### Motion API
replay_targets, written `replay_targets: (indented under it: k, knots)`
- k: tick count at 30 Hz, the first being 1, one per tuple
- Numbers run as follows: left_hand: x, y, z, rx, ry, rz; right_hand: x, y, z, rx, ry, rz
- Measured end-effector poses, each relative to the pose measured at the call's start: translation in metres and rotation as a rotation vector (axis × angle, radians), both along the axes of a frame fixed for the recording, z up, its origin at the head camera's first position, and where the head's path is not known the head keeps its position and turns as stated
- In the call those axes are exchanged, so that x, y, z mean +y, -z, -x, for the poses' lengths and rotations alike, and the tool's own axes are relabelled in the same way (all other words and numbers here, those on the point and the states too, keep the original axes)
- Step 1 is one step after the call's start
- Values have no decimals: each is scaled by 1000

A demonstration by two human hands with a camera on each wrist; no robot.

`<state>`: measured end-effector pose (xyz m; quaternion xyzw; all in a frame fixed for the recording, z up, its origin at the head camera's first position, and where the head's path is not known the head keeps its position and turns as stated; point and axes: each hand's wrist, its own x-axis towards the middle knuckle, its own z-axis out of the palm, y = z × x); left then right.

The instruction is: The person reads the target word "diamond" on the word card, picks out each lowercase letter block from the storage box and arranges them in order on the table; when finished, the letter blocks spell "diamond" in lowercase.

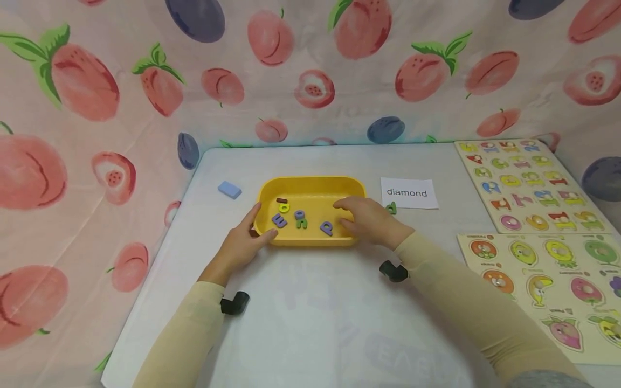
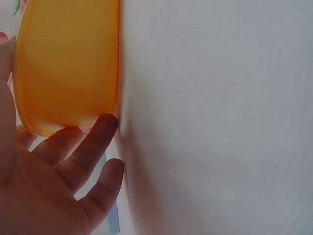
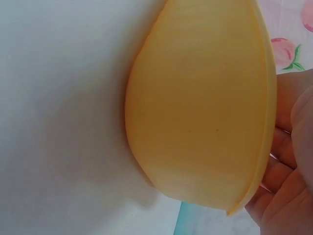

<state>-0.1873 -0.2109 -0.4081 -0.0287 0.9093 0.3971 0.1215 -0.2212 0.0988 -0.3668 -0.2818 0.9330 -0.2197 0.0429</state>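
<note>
A yellow tray [image 1: 310, 242] holds several letter pieces: a yellow round letter [image 1: 284, 208], a brown bar-shaped letter [image 1: 282, 200], a purple letter like an m [image 1: 278, 220], a purple o [image 1: 299, 214], a green n [image 1: 302, 223] and a purple letter like a d or p [image 1: 326, 228]. My left hand [image 1: 241, 241] grips the tray's left end, thumb over the rim and fingers along the outer wall [image 2: 68, 73]. Over the tray's right side hovers my right hand [image 1: 371, 220], thumb and index finger apart, with nothing visible between them. The wall hides its fingertips in the right wrist view.
Right of the tray lies a white card [image 1: 409, 193] reading "diamond", with a green letter [image 1: 391, 208] at its lower left edge. A blue block [image 1: 229, 189] sits left of the tray. Two puzzle boards [image 1: 526, 186] [image 1: 538, 291] occupy the table's right side.
</note>
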Motion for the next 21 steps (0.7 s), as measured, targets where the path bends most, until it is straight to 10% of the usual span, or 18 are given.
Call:
replay_targets:
  k: [9,21]
  knots:
    - [-1,1,-2,27,9,-7,3,-9,2,56,-46,-21]
    - [-2,0,1,11,18,-12,5,-70,15,113,-18,-72]
